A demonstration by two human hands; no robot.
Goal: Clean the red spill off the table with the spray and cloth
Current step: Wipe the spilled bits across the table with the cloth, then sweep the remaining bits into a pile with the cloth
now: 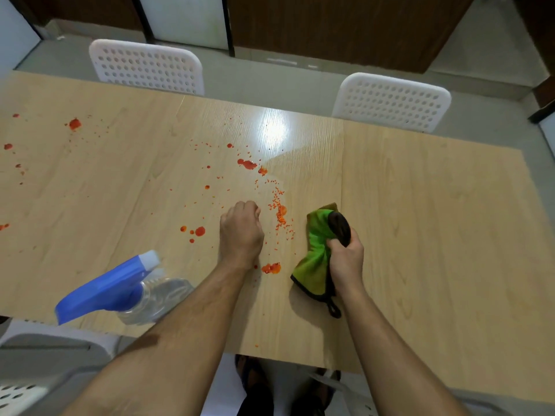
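Right of the red spill (277, 211), my right hand (345, 259) grips the bunched green cloth (315, 250), its long axis running from the table's (420, 220) near edge toward the far edge. My left hand (241, 229) rests curled, holding nothing, among the drops. Left of the spill, the spray bottle (120, 291) stands near the near edge, nozzle pointing away from me; bare wood spreads right of the cloth.

On the surface (420, 205) the spill (247, 164) spreads across the left and middle. The spray (120, 291) stands at the near left edge. The cloth (318, 253) lies right of the spill. Two chairs (147, 67) stand behind the far edge.
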